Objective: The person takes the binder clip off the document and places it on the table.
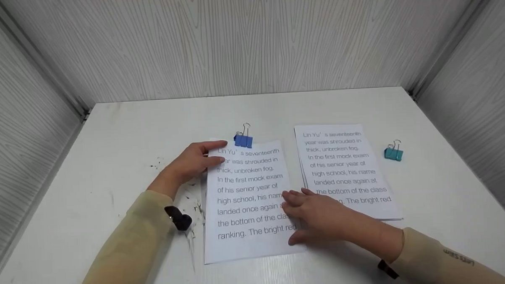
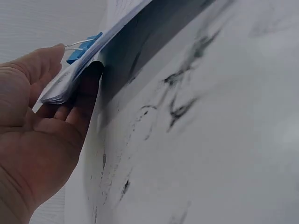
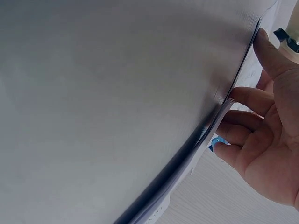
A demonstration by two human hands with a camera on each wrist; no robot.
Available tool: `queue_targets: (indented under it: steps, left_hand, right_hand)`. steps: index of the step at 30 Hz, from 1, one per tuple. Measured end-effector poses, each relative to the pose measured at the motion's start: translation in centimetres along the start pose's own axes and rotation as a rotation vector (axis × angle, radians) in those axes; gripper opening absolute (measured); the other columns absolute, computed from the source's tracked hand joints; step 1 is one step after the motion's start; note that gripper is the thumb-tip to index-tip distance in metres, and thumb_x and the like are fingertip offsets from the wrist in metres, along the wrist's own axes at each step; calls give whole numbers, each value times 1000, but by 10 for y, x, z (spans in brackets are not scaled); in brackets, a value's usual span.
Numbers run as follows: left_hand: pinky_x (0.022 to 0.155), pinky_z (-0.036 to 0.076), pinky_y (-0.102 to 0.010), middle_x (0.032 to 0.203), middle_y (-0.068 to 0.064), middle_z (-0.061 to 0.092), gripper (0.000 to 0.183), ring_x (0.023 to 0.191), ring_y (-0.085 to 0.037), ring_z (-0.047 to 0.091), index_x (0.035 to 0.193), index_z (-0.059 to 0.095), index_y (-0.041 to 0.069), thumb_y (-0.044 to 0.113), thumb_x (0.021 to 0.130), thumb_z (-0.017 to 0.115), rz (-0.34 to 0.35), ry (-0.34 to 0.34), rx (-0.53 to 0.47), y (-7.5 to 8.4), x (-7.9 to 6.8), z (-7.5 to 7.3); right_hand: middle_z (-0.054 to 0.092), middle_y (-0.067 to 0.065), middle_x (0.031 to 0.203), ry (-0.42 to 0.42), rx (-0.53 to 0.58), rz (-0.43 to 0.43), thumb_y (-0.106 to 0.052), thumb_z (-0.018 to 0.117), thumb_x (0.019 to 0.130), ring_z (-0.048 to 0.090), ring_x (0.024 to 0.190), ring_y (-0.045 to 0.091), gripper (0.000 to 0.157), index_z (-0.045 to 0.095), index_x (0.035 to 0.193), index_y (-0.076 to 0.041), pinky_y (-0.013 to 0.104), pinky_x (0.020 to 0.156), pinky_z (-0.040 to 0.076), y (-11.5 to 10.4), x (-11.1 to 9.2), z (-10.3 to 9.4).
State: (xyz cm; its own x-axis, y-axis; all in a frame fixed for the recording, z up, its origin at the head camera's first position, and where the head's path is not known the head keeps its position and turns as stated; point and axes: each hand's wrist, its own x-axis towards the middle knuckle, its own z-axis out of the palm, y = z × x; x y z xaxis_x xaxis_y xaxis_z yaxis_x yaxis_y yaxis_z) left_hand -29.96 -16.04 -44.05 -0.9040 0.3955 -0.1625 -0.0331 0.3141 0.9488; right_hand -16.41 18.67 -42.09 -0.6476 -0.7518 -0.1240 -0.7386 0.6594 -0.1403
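A stack of printed sheets [image 1: 250,192] lies on the white table in front of me. My left hand [image 1: 192,161] pinches its top left corner, the thumb over the print; the left wrist view shows fingers beneath the layered sheets [image 2: 60,91]. Against the right edge of this stack rests my right hand [image 1: 318,215], fingers spread loosely along the edge, thumb near the lower corner. A blue binder clip [image 1: 243,141] stands at the stack's top edge, wire handles up; whether it grips the paper, I cannot tell.
To the right lies a second printed stack [image 1: 337,156], its lower left part covered by my right hand and forearm. Beyond it sits a teal binder clip [image 1: 393,153]. Dark scuffs mark the white table [image 1: 142,120] on the left. A pale wood-grain panel [image 1: 249,45] rises behind.
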Motion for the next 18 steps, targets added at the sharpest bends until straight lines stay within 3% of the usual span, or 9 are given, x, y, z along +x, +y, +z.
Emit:
queue_targets:
  steps: [10,18]
  left_hand:
    - [78,54,-30,142,0,52,63,104,-21,63,148,44,20,17,91,70,43,66,59,0,-1,7]
    - [91,48,-32,141,7,52,57,109,-15,60,140,51,38,18,91,70,46,132,90,16,-7,11]
  right_hand:
    - [42,17,149,6,-5,-15,-60,72,78,39,137,32,83,55,138,-6,48,113,28,-1,-1,0]
    - [40,11,152,-17,73,33,-57,73,79,37,139,29,79,53,141,-12,46,113,29,4,-1,-2]
